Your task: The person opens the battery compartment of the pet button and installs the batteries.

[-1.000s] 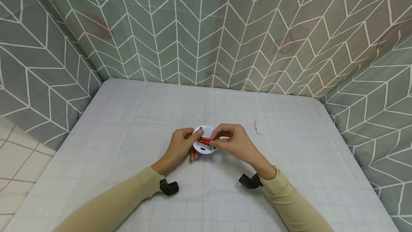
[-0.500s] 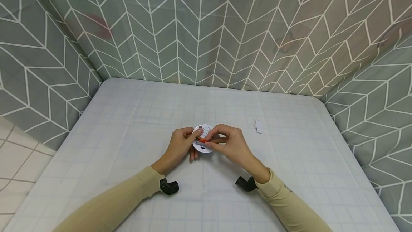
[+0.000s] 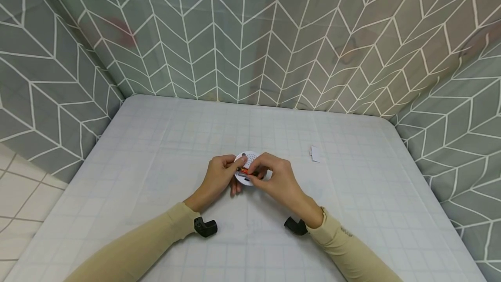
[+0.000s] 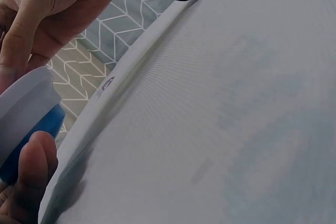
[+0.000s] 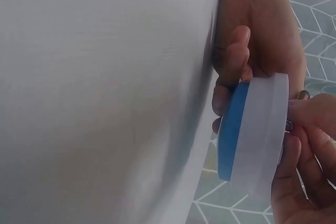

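Observation:
A round white device with a patch of small speaker holes and a battery compartment faces up near the middle of the table. My left hand grips its left side, thumb on top and fingers beneath. A red-orange battery shows at the compartment. My right hand pinches at it with thumb and fingertips, which hide part of the compartment. Seen edge-on in the right wrist view, the device has a blue underside, and a dark battery end shows by my right fingers.
A small white flat piece lies on the white-covered table, right of my hands. Grey chevron-patterned curtains stand behind the table and at both sides.
My right hand has shifted slightly left and its fingers are curled more over the compartment. Less of the red batteries shows now. The left hand has stayed in place.

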Tool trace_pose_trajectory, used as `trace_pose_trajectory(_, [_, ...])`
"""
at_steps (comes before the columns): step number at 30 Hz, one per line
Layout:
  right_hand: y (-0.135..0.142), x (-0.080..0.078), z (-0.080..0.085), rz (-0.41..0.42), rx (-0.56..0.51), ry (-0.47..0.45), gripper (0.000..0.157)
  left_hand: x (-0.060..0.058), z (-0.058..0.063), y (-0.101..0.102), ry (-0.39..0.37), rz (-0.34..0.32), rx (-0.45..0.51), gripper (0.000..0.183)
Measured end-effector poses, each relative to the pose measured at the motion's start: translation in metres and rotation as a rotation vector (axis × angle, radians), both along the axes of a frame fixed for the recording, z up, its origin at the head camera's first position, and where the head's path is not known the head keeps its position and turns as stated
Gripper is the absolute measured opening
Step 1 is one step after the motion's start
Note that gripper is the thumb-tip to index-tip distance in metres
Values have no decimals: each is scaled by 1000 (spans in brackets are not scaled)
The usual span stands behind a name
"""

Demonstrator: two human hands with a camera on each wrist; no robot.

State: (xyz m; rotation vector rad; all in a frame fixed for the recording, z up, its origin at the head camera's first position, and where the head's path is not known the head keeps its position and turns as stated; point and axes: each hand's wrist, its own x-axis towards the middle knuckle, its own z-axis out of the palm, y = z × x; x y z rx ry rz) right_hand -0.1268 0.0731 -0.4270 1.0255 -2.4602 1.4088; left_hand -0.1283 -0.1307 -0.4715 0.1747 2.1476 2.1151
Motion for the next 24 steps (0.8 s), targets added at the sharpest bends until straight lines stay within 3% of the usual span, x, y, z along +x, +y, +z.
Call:
trace_pose_trajectory(8, [-1, -1, -1, -19, 35, 60, 20, 0, 0, 1, -9, 12, -13, 48])
trace_pose_trajectory(24, [5, -7, 1, 43, 62, 62, 18, 0, 1, 0, -4, 0, -30, 47])
